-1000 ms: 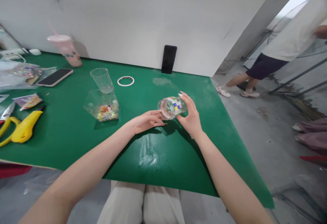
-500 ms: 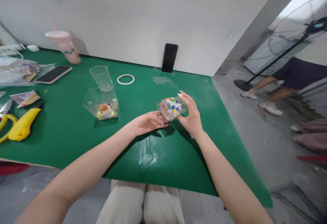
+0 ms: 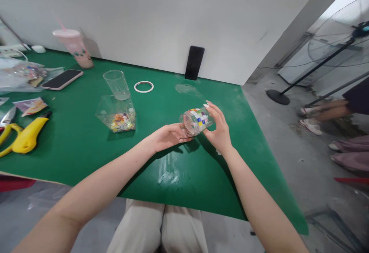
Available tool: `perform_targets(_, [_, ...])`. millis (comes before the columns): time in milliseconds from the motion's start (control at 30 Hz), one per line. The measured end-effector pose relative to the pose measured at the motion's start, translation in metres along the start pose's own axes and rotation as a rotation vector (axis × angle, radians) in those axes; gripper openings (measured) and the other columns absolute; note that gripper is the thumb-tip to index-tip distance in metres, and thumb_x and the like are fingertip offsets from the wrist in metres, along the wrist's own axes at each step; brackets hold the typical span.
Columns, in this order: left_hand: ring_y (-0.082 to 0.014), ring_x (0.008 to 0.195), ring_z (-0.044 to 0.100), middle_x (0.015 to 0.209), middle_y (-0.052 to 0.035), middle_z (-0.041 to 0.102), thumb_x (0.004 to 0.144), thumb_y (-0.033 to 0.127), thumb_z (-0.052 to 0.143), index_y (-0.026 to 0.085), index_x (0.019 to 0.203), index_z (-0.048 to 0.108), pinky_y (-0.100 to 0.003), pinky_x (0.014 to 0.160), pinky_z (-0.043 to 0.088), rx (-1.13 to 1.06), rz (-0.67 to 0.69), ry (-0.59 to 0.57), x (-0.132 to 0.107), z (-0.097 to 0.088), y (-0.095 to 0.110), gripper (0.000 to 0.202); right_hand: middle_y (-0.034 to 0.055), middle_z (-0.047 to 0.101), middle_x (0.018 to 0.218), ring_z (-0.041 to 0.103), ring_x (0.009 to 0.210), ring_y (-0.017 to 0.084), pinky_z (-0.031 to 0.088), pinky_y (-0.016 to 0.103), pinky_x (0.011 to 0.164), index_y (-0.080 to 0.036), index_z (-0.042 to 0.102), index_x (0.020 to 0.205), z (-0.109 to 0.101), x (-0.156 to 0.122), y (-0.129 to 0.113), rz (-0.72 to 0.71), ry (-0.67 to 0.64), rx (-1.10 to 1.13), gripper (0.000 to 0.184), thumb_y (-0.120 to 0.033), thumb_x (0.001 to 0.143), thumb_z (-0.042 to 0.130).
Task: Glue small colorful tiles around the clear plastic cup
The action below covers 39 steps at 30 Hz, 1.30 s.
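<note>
A clear glass cup point(image 3: 195, 121) covered partly with small coloured mosaic tiles lies on its side above the green table point(image 3: 86, 145), its mouth facing left. My right hand point(image 3: 218, 128) wraps its fingers round the tiled end. My left hand point(image 3: 169, 136) is under the rim with its fingertips pressed at the mouth, steadying it. A clear plastic box point(image 3: 117, 118) of loose coloured tiles sits to the left, with an empty clear cup point(image 3: 116, 85) behind it.
A white ring point(image 3: 143, 87) and a black phone point(image 3: 194, 63) leaning on the wall lie at the back. A pink drink cup point(image 3: 75, 48), another phone point(image 3: 62, 79), plastic bags and a yellow tool point(image 3: 24, 140) are at left. Another person's legs point(image 3: 331, 110) and a fan stand are at right.
My hands and the tiled cup have stayed almost in place. The other person at right has walked further to the right.
</note>
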<state>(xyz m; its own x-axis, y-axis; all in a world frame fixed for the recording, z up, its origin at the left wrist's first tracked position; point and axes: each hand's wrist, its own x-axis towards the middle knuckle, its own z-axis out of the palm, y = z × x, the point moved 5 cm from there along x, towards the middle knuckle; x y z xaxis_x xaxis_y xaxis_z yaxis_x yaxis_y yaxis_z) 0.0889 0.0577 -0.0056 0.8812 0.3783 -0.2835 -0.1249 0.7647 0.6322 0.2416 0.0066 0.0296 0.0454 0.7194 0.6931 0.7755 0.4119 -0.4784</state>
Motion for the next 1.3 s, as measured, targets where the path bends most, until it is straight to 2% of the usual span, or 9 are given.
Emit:
perform_targets(400, [-0.0183,0.1,0.06,0.102,-0.0079,0.069,0.057,0.004,0.059,0.012,0.102,0.062,-0.037,0.104,0.032,0.011,0.017,-0.039,0.0024,-0.0015,0.0005,0.046,0.0064,0.047,0.139,0.045,0.129,0.023,0.042,0.049,0.105,-0.03,0.042,0.132,0.0005,-0.0001,-0.0011,-0.047,0.01,-0.003,0.065,-0.004,0.074,0.056])
perform_targets(767, [-0.0169,0.098,0.061,0.1,-0.0049,0.069,0.057,0.006,0.062,0.016,0.101,0.062,-0.033,0.101,0.036,0.106,0.002,0.016,0.0013,-0.0016,-0.0009,0.045,0.0067,0.047,0.139,0.045,0.129,0.023,0.04,0.049,0.107,-0.029,0.042,0.132,0.0007,-0.0005,0.0,-0.036,0.015,-0.027,0.068,-0.002,0.072,0.056])
perform_targets(967, [-0.0159,0.095,0.061,0.096,-0.0043,0.069,0.06,0.005,0.061,0.017,0.106,0.061,-0.034,0.101,0.036,0.11,0.01,-0.001,0.0007,-0.0001,0.0005,0.047,0.0069,0.047,0.139,0.045,0.129,0.023,0.04,0.048,0.107,-0.028,0.043,0.132,0.0,-0.0008,0.0006,-0.027,0.016,-0.026,0.068,-0.001,0.071,0.057])
perform_targets(1300, [-0.0175,0.1,0.06,0.1,-0.0066,0.069,0.056,0.002,0.06,0.014,0.104,0.062,-0.037,0.104,0.034,0.035,-0.003,-0.002,0.0016,-0.0014,0.0002,0.049,0.0073,0.047,0.139,0.045,0.129,0.023,0.041,0.049,0.106,-0.028,0.042,0.132,-0.0016,0.0007,-0.0024,-0.055,0.019,-0.033,0.066,-0.002,0.073,0.056])
